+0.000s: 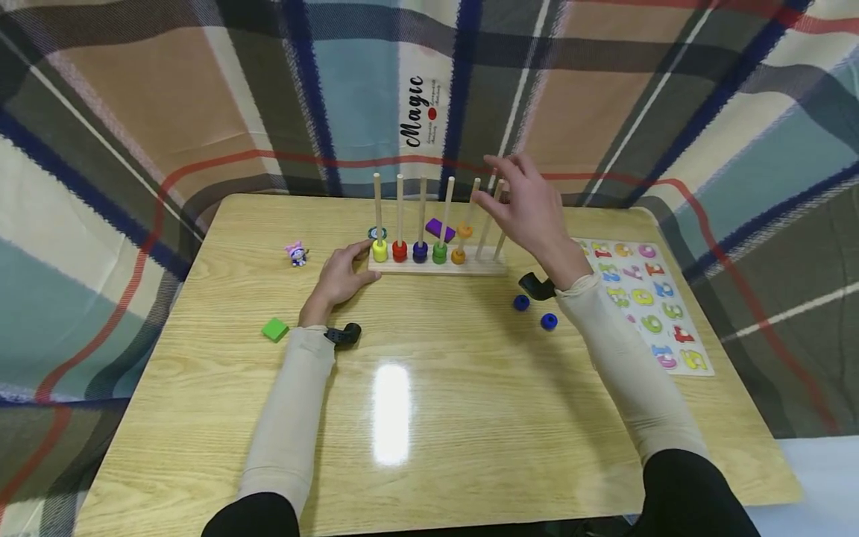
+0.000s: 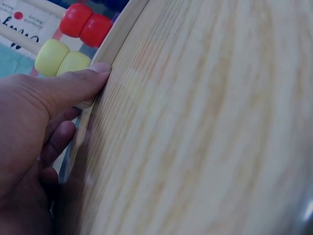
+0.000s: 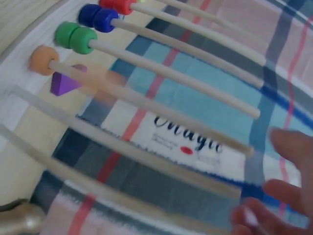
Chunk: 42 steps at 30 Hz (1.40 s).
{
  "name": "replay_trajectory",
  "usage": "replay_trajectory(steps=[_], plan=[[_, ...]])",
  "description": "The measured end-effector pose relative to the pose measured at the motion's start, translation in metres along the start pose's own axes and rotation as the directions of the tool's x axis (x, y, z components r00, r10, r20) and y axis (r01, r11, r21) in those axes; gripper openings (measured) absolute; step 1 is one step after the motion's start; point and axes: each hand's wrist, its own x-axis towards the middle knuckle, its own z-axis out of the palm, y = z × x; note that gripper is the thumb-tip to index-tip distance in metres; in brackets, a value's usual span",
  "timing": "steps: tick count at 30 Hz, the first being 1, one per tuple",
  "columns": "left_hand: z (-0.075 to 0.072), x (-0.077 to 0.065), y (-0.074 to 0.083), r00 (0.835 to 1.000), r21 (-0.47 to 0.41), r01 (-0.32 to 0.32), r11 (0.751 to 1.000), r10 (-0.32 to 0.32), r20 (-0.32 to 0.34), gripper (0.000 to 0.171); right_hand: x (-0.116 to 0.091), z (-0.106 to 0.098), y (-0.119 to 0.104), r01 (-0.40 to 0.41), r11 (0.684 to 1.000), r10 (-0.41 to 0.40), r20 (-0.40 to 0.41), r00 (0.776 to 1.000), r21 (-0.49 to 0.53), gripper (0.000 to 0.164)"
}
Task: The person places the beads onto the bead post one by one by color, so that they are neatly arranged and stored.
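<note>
A wooden peg rack stands near the table's far edge, with yellow, red, dark blue and green beads stacked on its left pegs. My left hand grips the rack's left end, its thumb along the front edge beside the yellow beads. One orange bead sits at the foot of its peg. Higher on that peg is a second orange bead, blurred in the right wrist view. My right hand is up by the peg tops, fingers apart and holding nothing. The two rightmost pegs carry no beads.
Two blue beads lie below the right wrist. A number sheet lies at the right, partly under the forearm. A purple block is behind the rack. Leftward are a small figurine and a green block.
</note>
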Motion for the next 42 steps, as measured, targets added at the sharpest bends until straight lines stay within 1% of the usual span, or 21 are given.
replay_trajectory(steps=[3, 5, 7, 8, 9, 10, 12, 14, 15, 16, 17, 21, 23, 25, 28, 32, 34, 36, 38, 40, 42], plan=[[0.000, 0.001, -0.001, 1.000, 0.001, -0.007, 1.000, 0.007, -0.003, 0.074, -0.017, 0.000, 0.013, 0.015, 0.999, -0.010, -0.136, 0.991, 0.037, 0.044], [0.000, 0.001, -0.001, 1.000, 0.006, -0.006, 1.000, 0.006, -0.003, 0.074, -0.033, 0.004, 0.026, 0.005, 1.000, -0.001, -0.144, 0.990, 0.030, 0.036], [0.000, 0.001, -0.001, 1.000, 0.008, -0.003, 1.000, 0.003, -0.004, 0.074, -0.052, 0.010, 0.040, -0.035, 0.999, 0.035, -0.046, 0.998, 0.000, 0.034], [0.000, 0.001, 0.000, 1.000, 0.008, -0.003, 1.000, 0.003, -0.004, 0.074, -0.062, 0.014, 0.047, -0.058, 0.998, 0.059, 0.036, 0.998, -0.025, 0.034], [0.000, 0.001, 0.000, 1.000, 0.007, -0.003, 1.000, 0.003, -0.004, 0.073, -0.072, 0.018, 0.053, -0.080, 0.995, 0.087, 0.123, 0.989, -0.056, 0.037], [0.000, 0.001, 0.000, 1.000, 0.008, -0.004, 1.000, 0.004, -0.006, 0.073, -0.080, 0.022, 0.059, -0.099, 0.992, 0.114, 0.211, 0.971, -0.083, 0.040], [-0.001, 0.001, -0.001, 1.000, 0.007, -0.008, 1.000, 0.008, -0.008, 0.073, -0.096, 0.030, 0.069, -0.111, 0.984, 0.155, 0.365, 0.918, -0.137, 0.049], [0.000, 0.002, -0.001, 1.000, 0.008, -0.010, 1.000, 0.010, -0.003, 0.074, -0.111, 0.038, 0.077, -0.111, 0.981, 0.172, 0.454, 0.874, -0.159, 0.054], [0.001, 0.002, -0.001, 1.000, 0.012, -0.009, 1.000, 0.009, -0.001, 0.074, -0.118, 0.042, 0.080, -0.111, 0.981, 0.175, 0.475, 0.862, -0.161, 0.055], [0.001, 0.002, -0.001, 1.000, 0.012, -0.008, 1.000, 0.008, 0.000, 0.074, -0.123, 0.046, 0.082, -0.103, 0.981, 0.170, 0.484, 0.858, -0.163, 0.053], [0.001, 0.002, -0.001, 1.000, 0.013, -0.006, 1.000, 0.006, 0.001, 0.074, -0.127, 0.050, 0.083, -0.088, 0.983, 0.156, 0.484, 0.861, -0.160, 0.050], [0.001, 0.001, -0.002, 1.000, 0.017, -0.004, 1.000, 0.004, -0.004, 0.073, -0.137, 0.060, 0.080, -0.037, 0.989, 0.099, 0.445, 0.890, -0.145, 0.034], [0.001, 0.000, -0.002, 1.000, 0.018, -0.008, 1.000, 0.008, -0.005, 0.073, -0.138, 0.060, 0.072, -0.004, 0.991, 0.060, 0.429, 0.901, -0.130, 0.029], [0.000, 0.000, -0.002, 1.000, 0.017, -0.010, 1.000, 0.010, -0.003, 0.072, -0.136, 0.055, 0.061, 0.020, 0.995, 0.022, 0.412, 0.911, -0.098, 0.029], [0.000, 0.000, -0.002, 1.000, 0.012, -0.008, 1.000, 0.008, -0.001, 0.073, -0.125, 0.040, 0.041, 0.050, 0.998, -0.034, 0.350, 0.936, -0.035, 0.030], [0.001, 0.001, -0.002, 1.000, 0.009, -0.004, 1.000, 0.004, -0.004, 0.074, -0.095, 0.012, 0.021, 0.068, 0.997, -0.073, 0.178, 0.981, 0.038, 0.031], [0.001, 0.002, -0.002, 1.000, 0.009, -0.007, 1.000, 0.007, -0.006, 0.074, -0.077, -0.001, 0.014, 0.078, 0.995, -0.082, 0.068, 0.994, 0.058, 0.029], [-0.001, 0.001, -0.001, 1.000, 0.006, -0.010, 1.000, 0.010, -0.009, 0.074, -0.058, -0.010, 0.010, 0.095, 0.994, -0.093, -0.036, 0.995, 0.061, 0.028], [-0.002, 0.001, -0.001, 1.000, 0.005, -0.012, 1.000, 0.012, -0.010, 0.073, -0.041, -0.015, 0.009, 0.100, 0.994, -0.094, -0.105, 0.990, 0.053, 0.029], [-0.001, 0.002, -0.002, 1.000, 0.005, -0.008, 1.000, 0.008, -0.006, 0.073, -0.027, -0.017, 0.009, 0.095, 0.994, -0.088, -0.129, 0.988, 0.050, 0.029], [0.000, 0.001, -0.002, 1.000, 0.006, -0.005, 1.000, 0.005, -0.005, 0.073, -0.017, -0.015, 0.011, 0.081, 0.996, -0.074, -0.126, 0.989, 0.049, 0.029]])
